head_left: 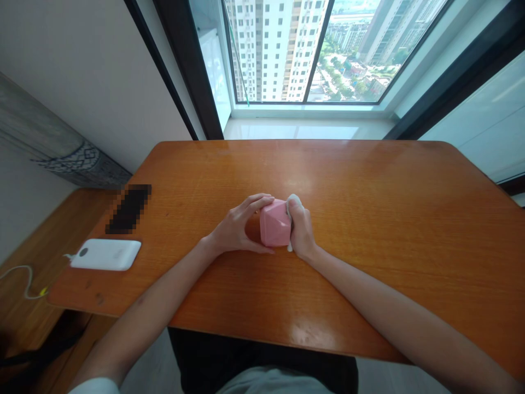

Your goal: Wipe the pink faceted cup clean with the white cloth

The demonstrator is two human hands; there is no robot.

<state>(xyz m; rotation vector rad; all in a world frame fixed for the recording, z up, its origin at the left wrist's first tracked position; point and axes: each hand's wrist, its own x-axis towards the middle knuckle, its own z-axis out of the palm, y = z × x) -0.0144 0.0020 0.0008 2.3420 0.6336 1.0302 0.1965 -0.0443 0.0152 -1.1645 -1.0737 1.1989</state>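
Between my two hands, over the middle of the wooden table, is a small pink faceted object (pixel 275 223) with flat angled sides. My left hand (pixel 238 225) curves around its left side, fingers at the top and thumb along the bottom, leaving a gap at the palm. On the right, my right hand (pixel 302 227) is closed around a white cloth or tissue (pixel 290 219) and presses it against the pink object. A bit of the white material sticks out above the thumb and another below the hand. The right-hand side of the pink object is hidden.
A white rectangular device (pixel 106 255) with a cable (pixel 28 282) lies at the left of the wooden table (pixel 389 219). Behind it is a dark pixelated patch (pixel 129 209). A curtain (pixel 69 142) hangs at the left, and a window (pixel 307 54) stands beyond the far edge.
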